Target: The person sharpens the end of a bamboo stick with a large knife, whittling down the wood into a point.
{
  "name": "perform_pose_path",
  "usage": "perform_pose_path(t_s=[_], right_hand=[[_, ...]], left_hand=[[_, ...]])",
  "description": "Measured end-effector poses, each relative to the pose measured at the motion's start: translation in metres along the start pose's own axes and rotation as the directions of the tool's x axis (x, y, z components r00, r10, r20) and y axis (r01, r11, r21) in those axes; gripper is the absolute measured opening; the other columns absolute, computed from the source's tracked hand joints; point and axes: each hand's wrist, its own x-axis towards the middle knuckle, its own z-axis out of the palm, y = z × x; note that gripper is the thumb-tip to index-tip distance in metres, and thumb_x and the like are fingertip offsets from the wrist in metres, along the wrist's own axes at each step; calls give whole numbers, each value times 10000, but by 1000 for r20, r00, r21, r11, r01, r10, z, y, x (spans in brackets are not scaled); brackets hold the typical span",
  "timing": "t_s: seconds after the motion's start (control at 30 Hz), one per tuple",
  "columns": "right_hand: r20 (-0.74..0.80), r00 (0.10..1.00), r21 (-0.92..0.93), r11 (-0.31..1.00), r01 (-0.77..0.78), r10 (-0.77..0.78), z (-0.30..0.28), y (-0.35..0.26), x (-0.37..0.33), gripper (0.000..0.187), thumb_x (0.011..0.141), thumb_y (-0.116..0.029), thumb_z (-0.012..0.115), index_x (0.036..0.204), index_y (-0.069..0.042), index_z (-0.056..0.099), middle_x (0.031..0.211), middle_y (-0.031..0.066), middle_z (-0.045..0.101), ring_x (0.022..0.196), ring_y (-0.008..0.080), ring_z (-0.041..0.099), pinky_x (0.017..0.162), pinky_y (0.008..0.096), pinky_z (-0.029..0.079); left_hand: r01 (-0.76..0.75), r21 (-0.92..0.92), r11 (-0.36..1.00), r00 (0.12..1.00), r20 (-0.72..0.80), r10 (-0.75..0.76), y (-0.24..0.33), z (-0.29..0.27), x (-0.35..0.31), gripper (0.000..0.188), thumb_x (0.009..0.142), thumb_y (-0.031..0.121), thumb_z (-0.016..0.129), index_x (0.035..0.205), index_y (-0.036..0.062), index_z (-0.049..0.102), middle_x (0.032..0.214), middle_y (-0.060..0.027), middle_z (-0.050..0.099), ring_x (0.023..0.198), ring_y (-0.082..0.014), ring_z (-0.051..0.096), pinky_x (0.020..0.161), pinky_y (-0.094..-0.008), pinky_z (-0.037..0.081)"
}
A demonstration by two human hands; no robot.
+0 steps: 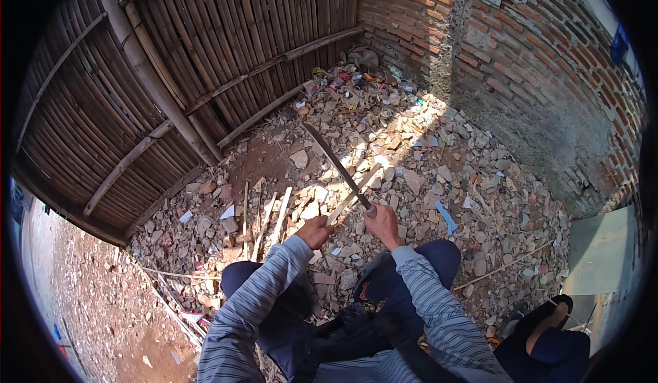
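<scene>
In my right hand [384,225] is a machete [337,165], its fingers closed around the handle. The long dark blade slants up and to the left, away from me. My left hand [315,232] grips the near end of a pale bamboo strip [356,192]. This strip points up and to the right, and the blade crosses over it just ahead of my hands. Several more pale strips [281,215] lie on the rubble left of my left hand. Both my knees are bent beneath my forearms.
Broken brick and stone rubble [425,198] covers the ground. A bamboo slat wall [226,33] stands at the left, a brick wall [541,81] at the right. Another person's leg [548,342] shows at the lower right, near a greenish board [603,249]. A blue scrap [445,217] lies right of my hands.
</scene>
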Motion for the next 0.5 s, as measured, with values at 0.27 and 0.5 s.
perform_pose_path(t_s=[0.27,0.5], right_hand=[[40,978,-18,979,205,-204,3,-5,-16,182,791,-225,676,850,-53,670,694,227,633,680,445,625,610,511,490],[-109,994,54,999,2,4,13,23,-3,218,788,-226,689,923,-55,692,736,221,661,735,433,648,661,499,520]], left_hand=[[106,19,994,989,99,-108,11,-6,-10,364,872,283,521,942,-63,611,793,-185,614,768,-308,611,723,-430,472],[58,0,998,994,92,-57,11,-3,-19,294,890,251,550,919,-35,606,695,-97,551,624,-218,544,579,-378,428]])
